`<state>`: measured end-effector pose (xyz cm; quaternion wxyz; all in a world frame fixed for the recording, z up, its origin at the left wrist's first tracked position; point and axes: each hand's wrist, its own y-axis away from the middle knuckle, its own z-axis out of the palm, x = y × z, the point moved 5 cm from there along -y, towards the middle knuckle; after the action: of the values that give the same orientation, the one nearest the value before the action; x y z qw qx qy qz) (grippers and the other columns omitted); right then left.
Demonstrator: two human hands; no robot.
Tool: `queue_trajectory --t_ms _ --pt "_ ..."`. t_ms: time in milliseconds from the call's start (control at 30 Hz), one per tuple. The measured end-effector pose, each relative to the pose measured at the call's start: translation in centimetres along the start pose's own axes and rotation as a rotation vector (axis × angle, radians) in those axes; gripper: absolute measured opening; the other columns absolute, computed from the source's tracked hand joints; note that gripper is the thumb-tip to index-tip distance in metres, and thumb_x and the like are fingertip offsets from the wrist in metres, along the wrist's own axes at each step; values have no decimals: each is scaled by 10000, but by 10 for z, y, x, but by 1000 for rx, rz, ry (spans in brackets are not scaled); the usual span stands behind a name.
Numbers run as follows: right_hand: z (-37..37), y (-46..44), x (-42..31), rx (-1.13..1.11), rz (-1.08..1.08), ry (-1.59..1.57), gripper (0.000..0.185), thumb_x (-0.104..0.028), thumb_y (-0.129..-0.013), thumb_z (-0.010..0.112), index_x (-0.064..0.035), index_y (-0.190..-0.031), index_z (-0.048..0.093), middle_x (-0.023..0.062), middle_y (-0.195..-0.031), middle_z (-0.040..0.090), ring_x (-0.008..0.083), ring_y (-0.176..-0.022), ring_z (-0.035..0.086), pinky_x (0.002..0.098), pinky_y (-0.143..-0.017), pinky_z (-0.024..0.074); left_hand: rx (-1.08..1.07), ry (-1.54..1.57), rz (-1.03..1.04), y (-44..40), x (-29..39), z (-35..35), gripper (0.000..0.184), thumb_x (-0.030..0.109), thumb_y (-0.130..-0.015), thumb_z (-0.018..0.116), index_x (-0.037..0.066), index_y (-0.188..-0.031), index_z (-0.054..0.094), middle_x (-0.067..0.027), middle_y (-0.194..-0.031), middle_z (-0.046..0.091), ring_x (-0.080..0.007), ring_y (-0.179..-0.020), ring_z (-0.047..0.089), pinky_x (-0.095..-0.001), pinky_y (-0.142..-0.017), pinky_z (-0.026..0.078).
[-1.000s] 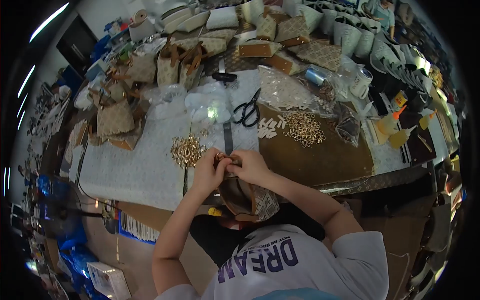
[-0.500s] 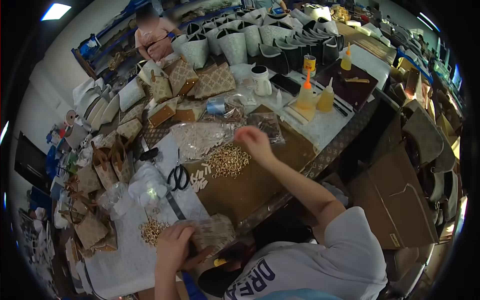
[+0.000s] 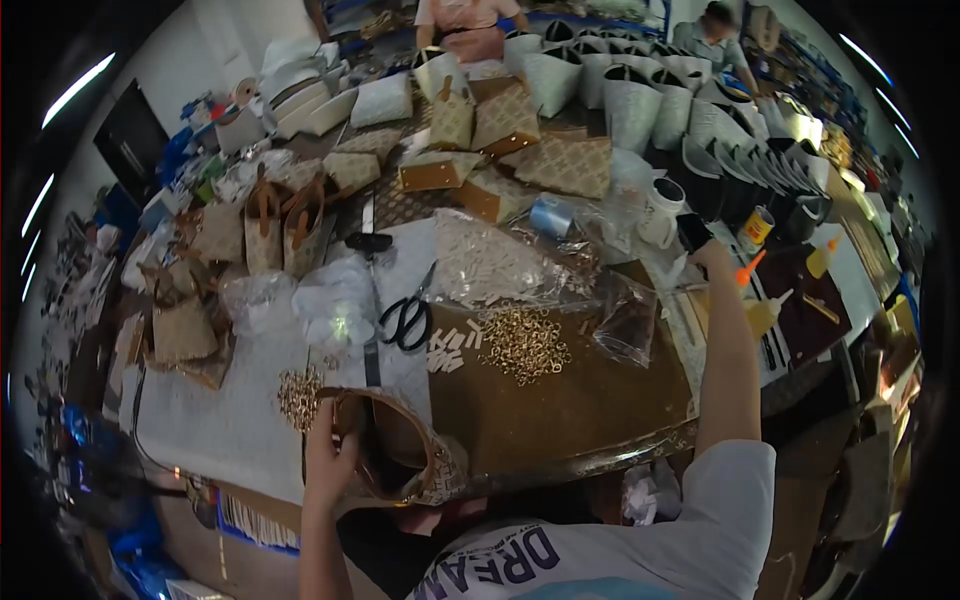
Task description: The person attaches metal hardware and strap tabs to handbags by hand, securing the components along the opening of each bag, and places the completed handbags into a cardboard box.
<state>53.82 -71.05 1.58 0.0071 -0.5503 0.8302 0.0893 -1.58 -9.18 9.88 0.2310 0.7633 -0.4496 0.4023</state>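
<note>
My left hand (image 3: 330, 462) is closed on the rim of a tan patterned bag (image 3: 448, 462) with brown trim, at the table's front edge. The bag's mouth faces up, with a dark interior. A small heap of gold metal rings (image 3: 299, 398) lies just beyond that hand. My right arm stretches far across the table. At its end my right hand (image 3: 713, 259) is over a black phone (image 3: 692, 231) beside a white mug (image 3: 658, 214); its fingers are hidden, so I cannot tell whether it grips the phone. Glue bottles (image 3: 764, 314) stand close to the right forearm.
A larger pile of gold hardware (image 3: 525, 344) sits on a brown board (image 3: 600, 400), beside white strips (image 3: 455, 345) and black scissors (image 3: 407, 322). Plastic bags (image 3: 500, 262) lie behind. Finished-looking bags (image 3: 283, 232) crowd the left, pale bucket-shaped pieces (image 3: 632, 108) the back. Two people are beyond.
My right hand has moved from above the gold pile, far and right, to the phone. The bag at my left hand now shows its open mouth upward. The camera view has shifted.
</note>
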Motion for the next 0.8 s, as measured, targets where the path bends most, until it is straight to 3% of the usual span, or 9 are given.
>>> queue_trajectory --t_ms 33,133,300,433,567,633,667,767,800 --pt "-10 8 3 55 7 18 632 -395 -554 822 19 -1008 674 196 -1041 679 260 -980 664 393 -812 540 122 -161 268 1 3 0 579 -18 -813 544 -1 -1373 396 -186 -1262 533 -275 -1064 573 -330 -816 495" --pt "-22 23 -2 46 -63 41 815 -482 -527 849 37 -1121 643 195 -1173 636 284 -1087 619 388 -885 507 171 -91 286 3 3 6 574 -32 -828 534 -6 -1385 397 -182 -1312 509 -285 -1204 513 -336 -1000 397" --pt "-23 11 12 -50 -48 16 1028 -580 -483 832 41 -1255 559 200 -1281 572 301 -1140 587 387 -936 486 155 249 83 0 -9 17 506 31 -900 489 -9 -1395 392 -161 -1304 530 -238 -1194 520 -338 -1000 401" --pt "-26 16 10 24 -93 -5 1093 -601 -436 820 31 -1281 539 227 -1315 536 325 -1199 538 399 -975 461 157 219 84 1 -12 17 497 51 -915 481 -4 -1401 390 -153 -1305 531 -234 -1191 519 -336 -993 405" --pt "-29 26 7 -108 -48 -46 1150 -568 -447 822 35 -1353 449 253 -1384 451 337 -1234 501 405 -1008 434 137 214 51 3 -5 16 491 50 -926 476 -1 -1406 388 -145 -1308 526 -222 -1182 516 -324 -994 398" --pt "-22 13 9 -25 20 -22 1111 -511 -441 844 43 -1329 471 260 -1368 462 345 -1243 487 405 -983 455 128 207 70 3 -5 16 491 51 -930 477 0 -1410 385 -141 -1310 523 -216 -1178 513 -317 -995 393" --pt "-15 3 13 -33 53 -98 1062 -437 -435 865 29 -1315 492 259 -1375 446 357 -1249 474 405 -964 468 125 212 82 3 -6 15 493 51 -930 480 -1 -1411 383 -140 -1312 521 -214 -1178 512 -314 -998 389" --pt "-66 73 -5 111 16 -146 1061 -379 -426 878 -43 -1350 478 246 -1367 427 379 -1242 465 451 -958 465 109 257 93 1 -10 16 498 48 -930 485 -6 -1413 376 -138 -1319 514 -211 -1184 505 -308 -1007 379" --pt "-74 81 -7 175 18 -133 1044 -370 -470 865 -124 -1391 437 225 -1372 389 404 -1252 431 491 -966 445 106 291 82 1 -12 17 500 46 -928 485 -8 -1413 374 -138 -1323 509 -212 -1189 501 -309 -1011 376"
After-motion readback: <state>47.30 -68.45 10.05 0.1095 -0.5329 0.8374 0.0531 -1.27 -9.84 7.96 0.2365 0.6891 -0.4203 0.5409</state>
